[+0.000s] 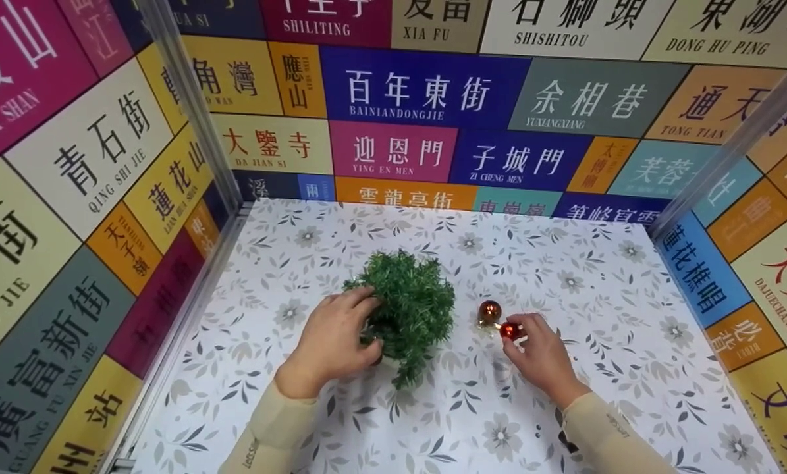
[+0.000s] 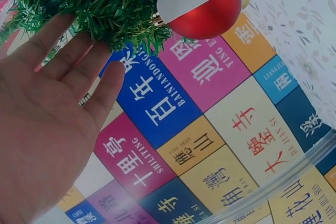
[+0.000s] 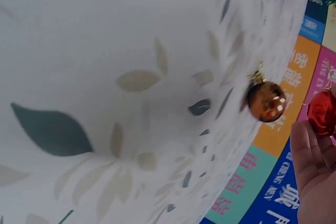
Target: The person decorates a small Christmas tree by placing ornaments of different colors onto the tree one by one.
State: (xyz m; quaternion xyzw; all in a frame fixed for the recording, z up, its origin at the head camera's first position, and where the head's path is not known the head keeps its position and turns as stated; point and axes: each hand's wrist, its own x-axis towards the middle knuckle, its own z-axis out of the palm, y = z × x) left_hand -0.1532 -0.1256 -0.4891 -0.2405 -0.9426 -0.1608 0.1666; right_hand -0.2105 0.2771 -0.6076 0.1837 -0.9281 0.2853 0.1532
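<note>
A small green artificial Christmas tree (image 1: 409, 309) stands out in the middle of the table, leaning in the head view. My left hand (image 1: 344, 332) holds it from the left, fingertips in the needles; part of the grip is hidden by foliage. In the left wrist view a red and white bauble (image 2: 202, 6) is against the needles; whether it is attached I cannot tell. To the right of the tree, my right hand (image 1: 541, 352) pinches a shiny red bauble (image 1: 510, 330) between thumb and fingers. Close by, a bronze bauble (image 1: 490, 310) with a gold cap lies on the table.
White cloth with grey leaves and flowers covers the table (image 1: 294, 263). Panels with coloured street-name signs (image 1: 426, 85) wall it at the back and both sides. Clear upright strips (image 1: 189, 99) mark the back corners.
</note>
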